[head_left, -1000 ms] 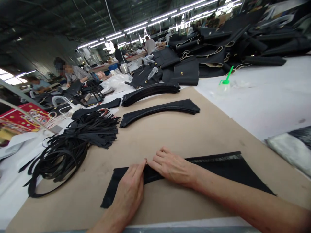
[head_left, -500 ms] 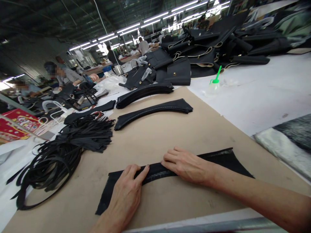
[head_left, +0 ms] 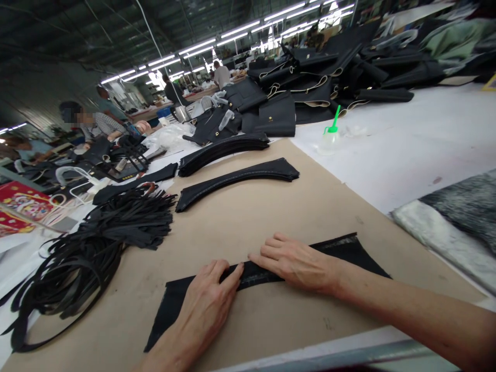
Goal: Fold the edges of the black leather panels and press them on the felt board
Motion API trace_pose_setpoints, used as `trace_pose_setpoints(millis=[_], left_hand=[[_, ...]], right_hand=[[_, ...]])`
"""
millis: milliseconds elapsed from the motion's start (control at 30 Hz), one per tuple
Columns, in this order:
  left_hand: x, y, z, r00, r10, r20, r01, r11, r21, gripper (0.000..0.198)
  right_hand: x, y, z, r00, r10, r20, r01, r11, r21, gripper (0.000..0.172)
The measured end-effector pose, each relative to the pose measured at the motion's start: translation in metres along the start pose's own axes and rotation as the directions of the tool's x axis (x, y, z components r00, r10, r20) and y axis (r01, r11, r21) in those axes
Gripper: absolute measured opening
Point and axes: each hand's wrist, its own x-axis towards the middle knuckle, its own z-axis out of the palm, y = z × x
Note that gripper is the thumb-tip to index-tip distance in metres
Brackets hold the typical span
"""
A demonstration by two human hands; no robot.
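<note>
A curved black panel [head_left: 360, 253], wide at both ends and narrow in the middle, lies flat on the brown board before me. My left hand [head_left: 209, 297] rests on its left half, fingers over the far edge and thumb stretched apart toward the middle. On the right half lies my right hand [head_left: 300, 262], its fingers extended along the far edge and slightly spread. A greyish strip shows along the panel between the hands. Both palms hide part of the material.
Two stacks of similar black pieces, one nearer [head_left: 238, 181] and one behind [head_left: 225, 151], sit farther up the board [head_left: 310, 206]. Black straps [head_left: 132, 217] lie at left. Beyond are black bags [head_left: 277, 114] and a green-tipped bottle [head_left: 329, 139]. Co-workers [head_left: 101, 124] are in the background.
The view has shifted slightly, moving most things left. My right index finger stretches farther toward my left hand, and the two hands are a little closer together on the panel.
</note>
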Motion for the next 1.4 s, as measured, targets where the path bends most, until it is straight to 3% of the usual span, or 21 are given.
trace_pose_setpoints(millis=[200, 400, 567, 733, 1000, 1167, 1400], left_hand=[[0.006, 0.007, 0.002, 0.998, 0.056, -0.005, -0.057, 0.994, -0.097, 0.025], [0.009, 0.014, 0.001, 0.998, 0.027, 0.050, -0.027, 1.000, -0.009, 0.040], [0.014, 0.016, 0.000, 0.997, 0.015, 0.078, -0.017, 1.000, 0.023, 0.038], [0.020, 0.020, -0.001, 1.000, 0.024, 0.008, -0.023, 0.997, -0.068, 0.030], [0.038, 0.048, 0.012, 0.994, 0.019, -0.105, -0.050, 0.951, -0.304, 0.027], [0.041, 0.050, 0.016, 0.995, -0.006, -0.104, -0.026, 0.954, -0.300, 0.028], [0.047, 0.054, 0.014, 0.995, 0.042, -0.090, -0.056, 0.986, -0.159, 0.035]], right_hand=[[-0.022, 0.010, -0.009, 0.997, 0.072, 0.040, -0.072, 0.997, 0.013, 0.013], [-0.031, 0.009, -0.010, 0.995, 0.088, 0.039, -0.090, 0.995, 0.040, 0.012], [-0.032, 0.010, -0.009, 0.995, 0.091, 0.051, -0.094, 0.994, 0.053, 0.012], [-0.034, 0.011, -0.012, 0.993, 0.090, 0.079, -0.096, 0.993, 0.075, 0.013], [-0.037, 0.011, -0.014, 0.995, 0.085, 0.052, -0.087, 0.995, 0.042, 0.015], [-0.043, 0.017, -0.015, 0.999, 0.054, 0.008, -0.054, 0.998, 0.011, 0.017], [-0.078, 0.033, -0.020, 0.987, 0.161, -0.016, -0.161, 0.987, -0.007, 0.016]])
